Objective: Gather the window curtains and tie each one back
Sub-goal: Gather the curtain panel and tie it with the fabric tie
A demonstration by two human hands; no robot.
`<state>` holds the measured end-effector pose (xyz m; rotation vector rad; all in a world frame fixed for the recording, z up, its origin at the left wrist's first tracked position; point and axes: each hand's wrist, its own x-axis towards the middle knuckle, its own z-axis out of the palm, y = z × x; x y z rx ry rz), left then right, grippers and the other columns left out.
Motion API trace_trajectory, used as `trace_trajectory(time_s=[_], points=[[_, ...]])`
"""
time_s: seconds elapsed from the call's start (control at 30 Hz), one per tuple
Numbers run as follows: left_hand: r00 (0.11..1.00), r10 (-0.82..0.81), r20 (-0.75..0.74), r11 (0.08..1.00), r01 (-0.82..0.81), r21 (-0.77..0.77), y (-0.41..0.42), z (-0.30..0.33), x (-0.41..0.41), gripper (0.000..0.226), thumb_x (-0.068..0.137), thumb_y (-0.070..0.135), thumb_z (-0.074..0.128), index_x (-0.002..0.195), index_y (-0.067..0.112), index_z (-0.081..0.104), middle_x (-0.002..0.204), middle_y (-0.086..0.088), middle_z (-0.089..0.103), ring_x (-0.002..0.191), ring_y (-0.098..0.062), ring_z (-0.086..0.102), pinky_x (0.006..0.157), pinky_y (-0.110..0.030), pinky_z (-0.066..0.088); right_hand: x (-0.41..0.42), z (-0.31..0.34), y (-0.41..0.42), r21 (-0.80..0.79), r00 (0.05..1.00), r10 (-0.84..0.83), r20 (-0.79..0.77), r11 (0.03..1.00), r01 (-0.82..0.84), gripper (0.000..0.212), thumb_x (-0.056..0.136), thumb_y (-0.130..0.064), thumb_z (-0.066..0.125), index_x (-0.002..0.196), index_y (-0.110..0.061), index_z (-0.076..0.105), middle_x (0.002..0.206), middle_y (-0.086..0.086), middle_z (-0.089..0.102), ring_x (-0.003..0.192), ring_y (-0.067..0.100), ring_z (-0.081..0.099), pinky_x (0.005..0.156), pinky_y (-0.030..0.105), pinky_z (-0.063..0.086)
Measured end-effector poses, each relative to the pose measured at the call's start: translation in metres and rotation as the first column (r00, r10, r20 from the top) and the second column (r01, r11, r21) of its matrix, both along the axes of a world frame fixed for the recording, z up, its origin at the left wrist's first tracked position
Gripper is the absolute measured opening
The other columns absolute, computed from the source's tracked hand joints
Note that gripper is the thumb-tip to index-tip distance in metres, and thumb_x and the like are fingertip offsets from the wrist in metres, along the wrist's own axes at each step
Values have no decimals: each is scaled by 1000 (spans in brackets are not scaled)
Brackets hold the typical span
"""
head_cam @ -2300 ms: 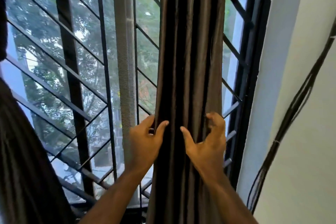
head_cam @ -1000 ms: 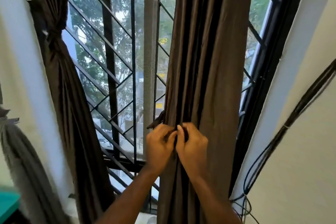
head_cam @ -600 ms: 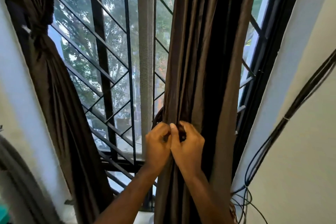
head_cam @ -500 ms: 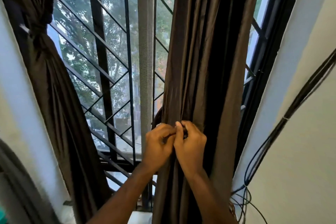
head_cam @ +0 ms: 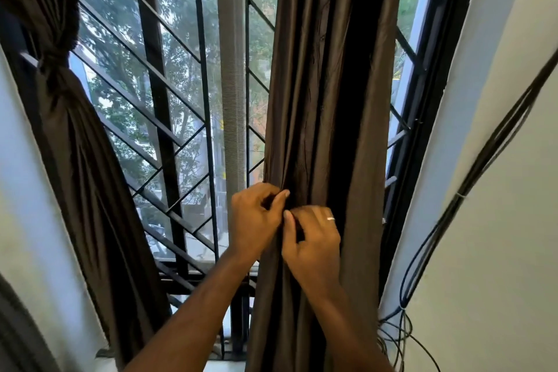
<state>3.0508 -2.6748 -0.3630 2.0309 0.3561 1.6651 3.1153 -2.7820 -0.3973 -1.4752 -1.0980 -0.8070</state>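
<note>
Your view tilts up at a barred window [head_cam: 169, 118], its black grille running in diagonals across green trees outside. At twelve o'clock, filling the middle of the view, hangs the right-hand curtain [head_cam: 326, 84], dark brown and gathered into deep upright folds from the top edge to the bottom. At nine to ten o'clock the left-hand curtain [head_cam: 75, 136] is already bunched and knotted at its waist, flaring out below the knot against the pale wall [head_cam: 27, 190]. At three to four o'clock a bundle of black cables [head_cam: 471, 166] runs down the right wall and ends in loose loops near five o'clock.

Both your forearms rise from six o'clock to meet on the gathered curtain just below centre. Your left hand [head_cam: 256, 220] sits at the curtain's left edge, fingers curled in tight, the thumb and forefinger pinched together on the cloth. Your right hand [head_cam: 314, 238] lies just beside it and slightly lower, touching it at the thumbs, its fingers bent and closed on the folds, a thin ring [head_cam: 331, 218] on one finger. Whether a tie or cord lies between your fingertips cannot be told; the dark folds hide it.
</note>
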Motion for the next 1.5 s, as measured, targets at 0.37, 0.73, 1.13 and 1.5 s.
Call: trace_trajectory(time_s=[0.37, 0.73, 1.13, 1.5], points=[[999, -25, 26, 999, 26, -22, 9, 0, -10, 26, 86, 21, 74, 64, 11, 63, 56, 7, 54, 51, -9, 50, 48, -34, 43, 7, -4, 1, 18, 993, -109, -47, 994, 110, 7, 95, -5, 64, 93, -8, 71, 86, 5, 68, 79, 21, 65, 76, 37, 56], [989, -145, 15, 988, 146, -53, 7, -2, -11, 26, 89, 30, 67, 70, 13, 69, 63, 6, 62, 58, -15, 61, 54, -44, 50, -19, 0, 18, -30, 990, -52, -133, 998, 49, 12, 91, 3, 68, 84, -7, 67, 78, 3, 61, 73, 15, 57, 73, 13, 36], [979, -200, -47, 980, 201, 13, 0, 9, -10, 30, 89, 25, 71, 64, 12, 60, 59, 9, 53, 54, -11, 51, 50, -33, 42, -25, 4, 19, -39, 991, -74, -111, 997, 70, 12, 94, -1, 59, 84, -5, 66, 75, 4, 60, 67, 19, 57, 67, 27, 48], [993, -99, -64, 995, 100, 20, 24, 6, -6, 30, 88, 19, 70, 64, 22, 52, 55, 11, 47, 51, -3, 44, 50, -20, 35, -4, 11, -20, -17, 992, -125, 22, 992, 125, 18, 91, -7, 69, 109, -9, 73, 109, 5, 62, 97, 23, 58, 86, 34, 49]])
